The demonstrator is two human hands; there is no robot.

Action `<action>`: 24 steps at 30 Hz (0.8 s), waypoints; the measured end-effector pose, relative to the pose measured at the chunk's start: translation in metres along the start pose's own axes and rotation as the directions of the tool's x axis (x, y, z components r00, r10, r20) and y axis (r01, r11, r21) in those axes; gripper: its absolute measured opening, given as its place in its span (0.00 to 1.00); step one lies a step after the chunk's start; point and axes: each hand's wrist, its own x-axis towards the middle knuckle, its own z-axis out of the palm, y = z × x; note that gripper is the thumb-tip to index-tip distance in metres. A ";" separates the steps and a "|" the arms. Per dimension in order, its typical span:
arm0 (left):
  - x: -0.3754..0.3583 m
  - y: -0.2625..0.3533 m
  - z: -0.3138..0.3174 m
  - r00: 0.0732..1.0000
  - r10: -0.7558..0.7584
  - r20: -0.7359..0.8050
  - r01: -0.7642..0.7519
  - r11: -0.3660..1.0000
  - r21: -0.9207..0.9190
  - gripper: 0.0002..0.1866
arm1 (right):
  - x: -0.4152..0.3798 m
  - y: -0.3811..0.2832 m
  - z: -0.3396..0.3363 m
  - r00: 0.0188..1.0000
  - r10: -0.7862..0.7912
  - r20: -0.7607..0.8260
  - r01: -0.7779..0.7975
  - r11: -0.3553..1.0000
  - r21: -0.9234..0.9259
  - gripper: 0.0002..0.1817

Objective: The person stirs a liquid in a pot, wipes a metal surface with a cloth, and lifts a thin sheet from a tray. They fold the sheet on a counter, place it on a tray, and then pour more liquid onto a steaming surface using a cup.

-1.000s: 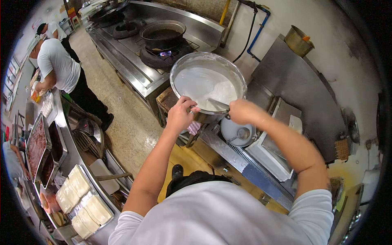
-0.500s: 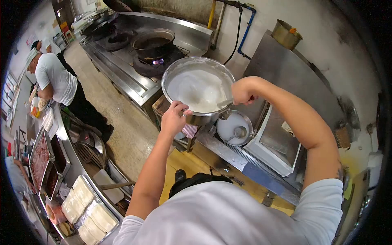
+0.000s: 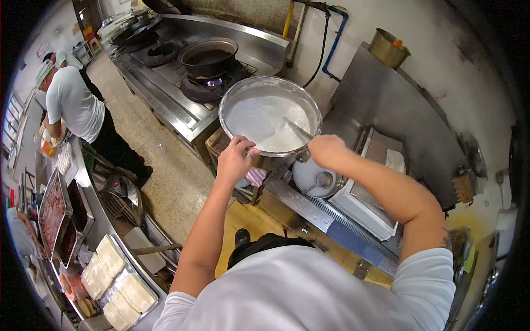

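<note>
A large steel bowl point(image 3: 270, 83) holds a white liquid point(image 3: 254, 118). My left hand point(image 3: 237, 159) grips the bowl's near rim at the lower left, fingers bent over the edge. At the right rim, my right hand point(image 3: 327, 150) is closed around the handle of a metal utensil point(image 3: 296, 129), whose far end dips into the liquid. Below the bowl's right side sits a smaller metal pot point(image 3: 309, 185) with pale contents and a ladle point(image 3: 324, 179) in it.
A dark wok point(image 3: 208, 55) stands on the stove behind, a flame under it. White box-like container point(image 3: 361, 212) at right. Trays of red filling point(image 3: 53, 212) and pale slabs point(image 3: 130, 295) at left. Two people point(image 3: 74, 99) work at the far left.
My right hand has moved down and slightly left, its elbow lower. The utensil now points up and left into the liquid. My left hand has stayed on the rim.
</note>
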 end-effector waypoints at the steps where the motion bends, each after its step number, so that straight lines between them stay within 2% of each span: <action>1: 0.000 0.000 -0.001 1.000 0.001 0.003 -0.001 1.000 0.006 0.14 | 0.000 0.002 -0.022 0.992 0.003 0.125 -0.001 1.000 -0.013 0.11; 3: -0.001 0.001 -0.001 1.000 -0.008 0.012 0.008 1.000 0.008 0.15 | 0.003 0.006 -0.072 0.930 0.016 0.366 -0.004 0.999 -0.035 0.11; 5: 0.000 0.003 -0.002 0.999 -0.026 0.020 0.026 1.000 0.002 0.14 | 0.038 0.025 -0.072 0.793 -0.184 0.581 0.377 0.897 -0.230 0.10; 6: 0.000 0.005 -0.003 0.999 -0.030 0.027 0.030 1.000 0.005 0.14 | 0.037 0.026 -0.077 0.835 -0.096 0.542 0.142 0.989 -0.044 0.10; 7: -0.001 0.006 -0.004 0.999 -0.034 0.033 0.034 0.999 0.007 0.14 | 0.036 0.025 -0.079 0.847 -0.055 0.529 0.022 0.997 0.069 0.11; 9: -0.001 0.006 -0.005 0.999 -0.025 0.026 0.025 1.000 0.012 0.14 | 0.031 0.021 -0.082 0.854 0.028 0.519 -0.209 0.933 0.293 0.13; 12: -0.001 0.002 -0.001 1.000 -0.010 0.010 0.010 1.000 0.019 0.13 | 0.033 0.030 -0.050 0.866 -0.072 0.494 -0.262 0.777 0.573 0.19; 19: 0.001 0.006 0.001 0.999 -0.041 0.003 0.041 0.999 -0.005 0.14 | -0.001 0.031 -0.013 0.950 -0.014 0.311 -0.247 0.574 0.781 0.21; 20: 0.001 0.006 0.002 0.999 -0.039 -0.002 0.039 0.999 -0.010 0.14 | -0.009 0.031 -0.009 0.957 -0.001 0.289 -0.261 0.428 0.865 0.22; 24: 0.002 0.009 0.002 0.999 -0.035 0.012 0.034 0.999 0.042 0.14 | -0.016 0.048 0.028 0.969 0.018 0.246 -0.241 0.293 0.925 0.21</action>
